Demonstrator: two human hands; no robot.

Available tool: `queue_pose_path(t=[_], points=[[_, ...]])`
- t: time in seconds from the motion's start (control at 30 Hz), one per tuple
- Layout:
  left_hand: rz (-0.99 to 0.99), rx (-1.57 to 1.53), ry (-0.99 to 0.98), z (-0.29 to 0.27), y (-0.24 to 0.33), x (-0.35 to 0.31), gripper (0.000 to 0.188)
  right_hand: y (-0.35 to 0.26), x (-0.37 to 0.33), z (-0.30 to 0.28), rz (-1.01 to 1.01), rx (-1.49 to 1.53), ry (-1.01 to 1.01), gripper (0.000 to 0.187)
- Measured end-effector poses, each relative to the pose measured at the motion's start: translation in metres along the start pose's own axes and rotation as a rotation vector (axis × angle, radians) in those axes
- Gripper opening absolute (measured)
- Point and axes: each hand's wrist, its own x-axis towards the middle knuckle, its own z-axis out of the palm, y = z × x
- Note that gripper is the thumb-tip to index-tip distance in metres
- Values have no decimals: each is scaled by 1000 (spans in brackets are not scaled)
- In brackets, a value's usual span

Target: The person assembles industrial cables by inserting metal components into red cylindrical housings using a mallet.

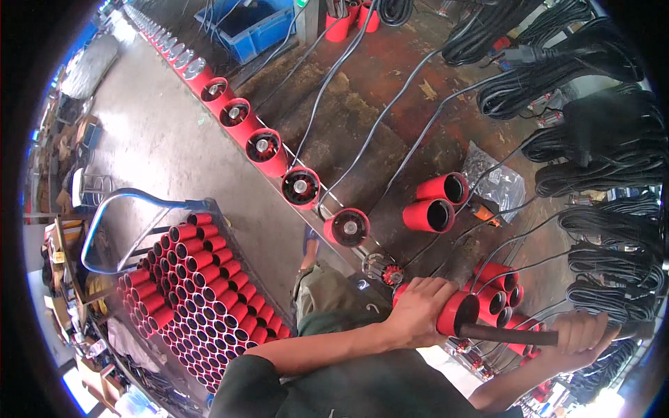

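Observation:
My left hand [418, 310] is closed around a red cylindrical housing [460, 312], whose dark open mouth faces right. In my right hand [582, 336] is a dark rod [512, 335], gripped near its right part. The rod's left end meets the mouth of the housing; whether it reaches inside I cannot tell. Just beyond my left hand, a bare motor core [383, 268] with a red end lies at the bench edge. Several red housings [496, 301] stand close to the rod on the far side.
A row of red housings [300, 187] with motor parts inside runs along the bench edge. Two housings [428, 216] lie near a plastic bag [495, 181]. Coiled black cables [613, 223] line the right, their leads crossing the bench. Left, a trolley [146, 195] carries stacked red tubes [209, 292].

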Motion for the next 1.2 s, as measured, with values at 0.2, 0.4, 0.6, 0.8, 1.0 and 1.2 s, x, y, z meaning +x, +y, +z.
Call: queue_pose_path(t=[0.2,0.4,0.6,0.8,1.0,1.2], points=[[-9,0,125,-11,0,8,78,28,24,0,-46,-157,66,49],[-54,-104,221,-20,-4,5,88,50,40,5,6,59,3,52],[-211,-252,253,-6,-11,-4,89,93,36,-12,167,-202,-176,44],[-359,-349,324,2,-10,-1,90,126,48,-20,324,-647,-490,29],[-332,-184,331,10,-30,0,76,139,51,-35,479,-625,-520,30],[-400,-301,247,9,-56,-5,73,143,46,-40,436,-619,-452,23]])
